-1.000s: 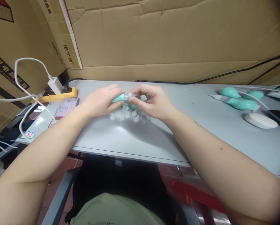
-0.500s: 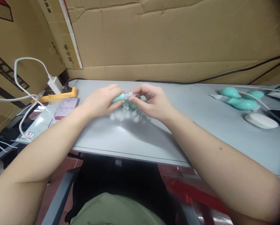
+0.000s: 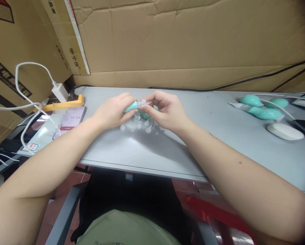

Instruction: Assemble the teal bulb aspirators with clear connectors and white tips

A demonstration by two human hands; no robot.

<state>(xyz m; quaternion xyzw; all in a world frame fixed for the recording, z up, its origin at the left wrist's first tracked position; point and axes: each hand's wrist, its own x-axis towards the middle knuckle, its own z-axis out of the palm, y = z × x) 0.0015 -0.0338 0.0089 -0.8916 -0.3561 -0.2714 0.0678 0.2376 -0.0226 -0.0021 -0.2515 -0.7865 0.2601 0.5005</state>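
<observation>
Left arm [image 3: 52, 160], one, bare, reaching forward and inward from the lower left of the head view; wrist nearly straight; left grip [image 3: 115, 110] with its back uppermost, fingers curled over and thumb extended beneath them, closed in a hold. Right arm [image 3: 229, 160], one, bare, angled inward from the lower right, a small dark spot [image 3: 240, 162] on the forearm; right grip [image 3: 167, 110] turned toward its mate, thumb and forefinger drawn together in a pinch, remaining fingers bent, the two grips facing at close quarters
</observation>
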